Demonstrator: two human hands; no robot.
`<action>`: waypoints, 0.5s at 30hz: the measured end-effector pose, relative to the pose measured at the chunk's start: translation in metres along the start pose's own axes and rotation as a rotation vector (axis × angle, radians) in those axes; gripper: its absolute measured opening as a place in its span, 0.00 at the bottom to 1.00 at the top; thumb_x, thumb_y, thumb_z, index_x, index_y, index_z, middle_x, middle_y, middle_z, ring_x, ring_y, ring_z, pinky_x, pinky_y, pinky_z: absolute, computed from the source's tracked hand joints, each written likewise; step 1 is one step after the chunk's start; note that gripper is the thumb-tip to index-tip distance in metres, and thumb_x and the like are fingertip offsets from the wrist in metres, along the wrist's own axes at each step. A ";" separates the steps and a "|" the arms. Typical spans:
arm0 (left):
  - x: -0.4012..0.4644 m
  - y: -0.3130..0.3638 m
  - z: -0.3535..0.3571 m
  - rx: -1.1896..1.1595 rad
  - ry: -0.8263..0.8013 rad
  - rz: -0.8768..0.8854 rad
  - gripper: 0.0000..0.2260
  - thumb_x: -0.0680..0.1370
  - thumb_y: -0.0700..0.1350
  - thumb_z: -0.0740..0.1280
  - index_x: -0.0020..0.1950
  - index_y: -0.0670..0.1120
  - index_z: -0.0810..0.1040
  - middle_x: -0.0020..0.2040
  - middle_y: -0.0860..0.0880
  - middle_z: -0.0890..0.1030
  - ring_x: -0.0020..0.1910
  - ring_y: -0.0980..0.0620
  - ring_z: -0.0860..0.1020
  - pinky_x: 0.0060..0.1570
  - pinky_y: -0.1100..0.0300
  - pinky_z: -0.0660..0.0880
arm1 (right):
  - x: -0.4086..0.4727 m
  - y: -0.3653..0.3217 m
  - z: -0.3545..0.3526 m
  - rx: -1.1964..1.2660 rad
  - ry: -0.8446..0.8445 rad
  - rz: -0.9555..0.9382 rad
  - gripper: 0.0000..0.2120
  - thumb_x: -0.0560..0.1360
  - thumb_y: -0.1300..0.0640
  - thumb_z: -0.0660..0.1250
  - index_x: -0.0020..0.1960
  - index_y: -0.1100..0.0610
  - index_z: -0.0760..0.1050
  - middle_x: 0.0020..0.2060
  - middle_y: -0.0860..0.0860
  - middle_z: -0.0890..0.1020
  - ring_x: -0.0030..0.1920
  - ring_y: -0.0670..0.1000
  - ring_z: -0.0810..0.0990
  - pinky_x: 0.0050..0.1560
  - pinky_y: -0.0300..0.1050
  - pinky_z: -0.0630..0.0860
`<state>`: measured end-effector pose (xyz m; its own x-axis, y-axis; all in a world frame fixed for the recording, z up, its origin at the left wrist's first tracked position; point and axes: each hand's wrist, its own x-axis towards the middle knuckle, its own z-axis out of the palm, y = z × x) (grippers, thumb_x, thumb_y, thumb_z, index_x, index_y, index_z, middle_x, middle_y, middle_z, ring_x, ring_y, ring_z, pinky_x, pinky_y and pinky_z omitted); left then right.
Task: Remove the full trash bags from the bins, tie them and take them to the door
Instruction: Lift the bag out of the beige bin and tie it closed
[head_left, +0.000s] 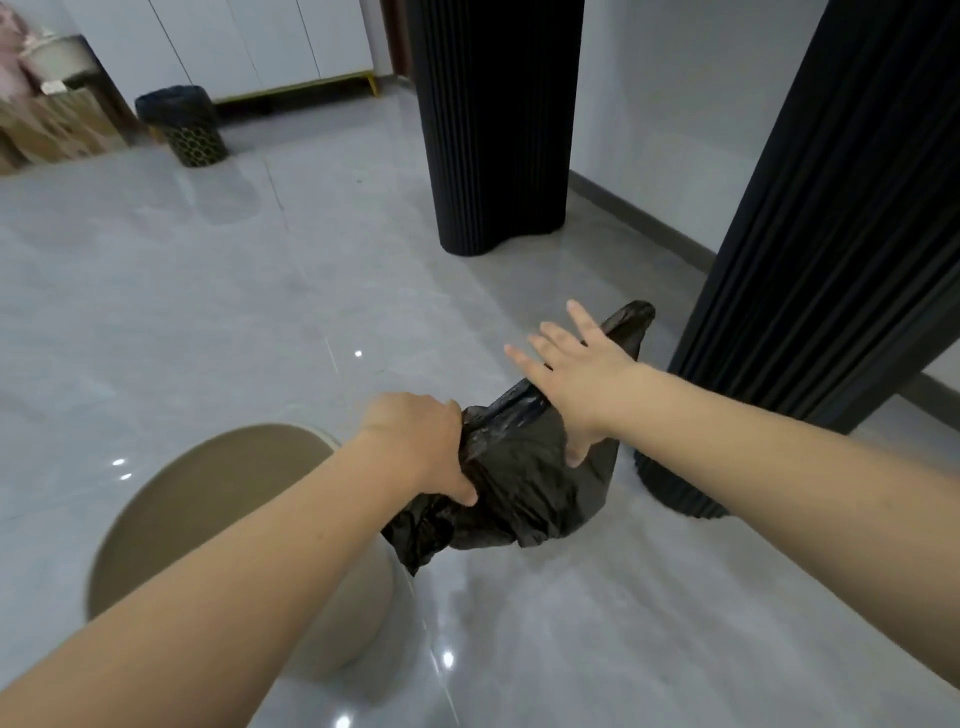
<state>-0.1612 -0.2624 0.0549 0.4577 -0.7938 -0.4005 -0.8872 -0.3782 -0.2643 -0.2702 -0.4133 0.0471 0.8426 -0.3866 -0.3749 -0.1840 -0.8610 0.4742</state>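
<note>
A black trash bag (524, 483) hangs just right of a beige round bin (208, 499) at the bottom left. My left hand (415, 441) grips the bunched top of the bag, fingers curled into the plastic. My right hand (576, 374) lies over the bag with its fingers spread straight and the thumb pointing down against the plastic. A loose strip of the bag (628, 322) sticks out beyond my right hand. A second bin (184, 127), dark with a black liner, stands far off at the back left.
Two tall black pleated columns stand ahead (493, 119) and at the right (810, 270). Glossy grey floor tiles (260, 291) spread between me and the far bin. White cabinets (244, 47) line the back wall, and cardboard boxes (52, 130) sit at the far left.
</note>
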 end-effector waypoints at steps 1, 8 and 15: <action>0.000 0.001 0.001 0.067 -0.012 0.004 0.27 0.65 0.66 0.71 0.54 0.48 0.72 0.35 0.52 0.70 0.37 0.47 0.74 0.35 0.57 0.69 | 0.006 -0.004 0.003 -0.057 0.006 0.008 0.57 0.66 0.37 0.71 0.78 0.55 0.36 0.72 0.60 0.67 0.75 0.61 0.56 0.72 0.64 0.35; -0.007 -0.043 -0.034 0.298 -0.222 -0.169 0.06 0.76 0.46 0.59 0.49 0.48 0.74 0.42 0.50 0.73 0.48 0.45 0.77 0.53 0.51 0.76 | 0.030 0.044 -0.012 0.236 -0.030 0.236 0.15 0.75 0.65 0.60 0.60 0.60 0.77 0.60 0.56 0.78 0.60 0.60 0.77 0.49 0.50 0.72; -0.021 -0.026 -0.069 -0.273 0.158 -0.257 0.49 0.59 0.74 0.50 0.77 0.55 0.53 0.78 0.50 0.54 0.76 0.42 0.49 0.67 0.36 0.48 | 0.030 0.055 -0.053 0.060 0.107 0.174 0.12 0.76 0.63 0.58 0.54 0.56 0.77 0.56 0.55 0.80 0.54 0.59 0.79 0.42 0.48 0.69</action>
<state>-0.1523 -0.2686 0.1305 0.6711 -0.7122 -0.2059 -0.7375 -0.6698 -0.0871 -0.2283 -0.4546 0.1047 0.8437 -0.4969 -0.2032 -0.3590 -0.8036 0.4747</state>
